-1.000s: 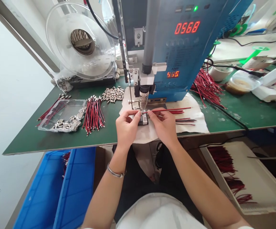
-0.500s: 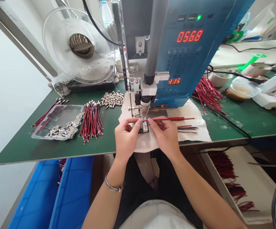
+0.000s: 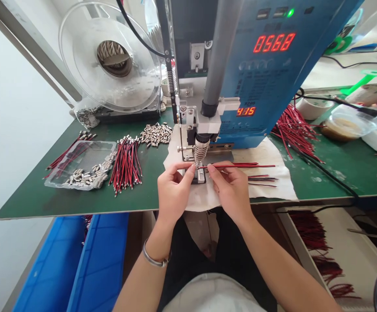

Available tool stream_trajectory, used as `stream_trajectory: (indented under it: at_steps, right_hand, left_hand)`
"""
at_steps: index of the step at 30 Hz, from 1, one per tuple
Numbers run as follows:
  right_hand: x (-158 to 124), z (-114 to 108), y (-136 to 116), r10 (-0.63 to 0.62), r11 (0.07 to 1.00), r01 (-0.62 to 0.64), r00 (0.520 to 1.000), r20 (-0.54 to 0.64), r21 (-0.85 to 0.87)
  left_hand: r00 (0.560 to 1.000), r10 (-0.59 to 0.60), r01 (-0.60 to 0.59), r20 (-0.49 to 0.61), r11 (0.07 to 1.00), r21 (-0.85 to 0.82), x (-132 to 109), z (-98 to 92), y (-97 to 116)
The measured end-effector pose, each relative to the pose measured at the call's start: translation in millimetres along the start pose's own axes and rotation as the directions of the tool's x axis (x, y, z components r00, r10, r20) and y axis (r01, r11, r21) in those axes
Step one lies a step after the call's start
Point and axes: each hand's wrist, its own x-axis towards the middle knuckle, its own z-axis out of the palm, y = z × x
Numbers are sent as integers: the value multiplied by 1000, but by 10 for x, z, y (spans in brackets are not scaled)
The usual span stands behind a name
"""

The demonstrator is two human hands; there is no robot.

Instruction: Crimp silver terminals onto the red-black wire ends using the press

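Observation:
My left hand (image 3: 173,190) and my right hand (image 3: 232,188) meet under the head (image 3: 201,149) of a blue bench machine (image 3: 260,69). The right hand pinches a red and black wire pair (image 3: 240,165) that runs off to the right, its left end under the head. The left hand's fingers are pinched together at that same end, over a small metal block (image 3: 200,175); what they grip is too small to name. Both hands rest on a white cloth (image 3: 273,162).
Left on the green bench (image 3: 45,195) lie a bundle of wires (image 3: 125,164), a pile of metal sleeves (image 3: 155,132), a clear tray (image 3: 84,167) and a clear reel (image 3: 110,56). More wires (image 3: 292,130) lie right. Blue bins (image 3: 74,264) stand below.
The hands have stayed at the machine head holding the wire. The view has shifted slightly; the counter still reads 0568.

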Motion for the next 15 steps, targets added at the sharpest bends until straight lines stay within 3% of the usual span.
stream_trajectory:
  at_steps: [15]
  right_hand:
    - [-11,-2,-57,4,1000,-5,1000,2,26]
  left_hand:
    - [999,-18,17,-34,1000,-10,-20,-2,24]
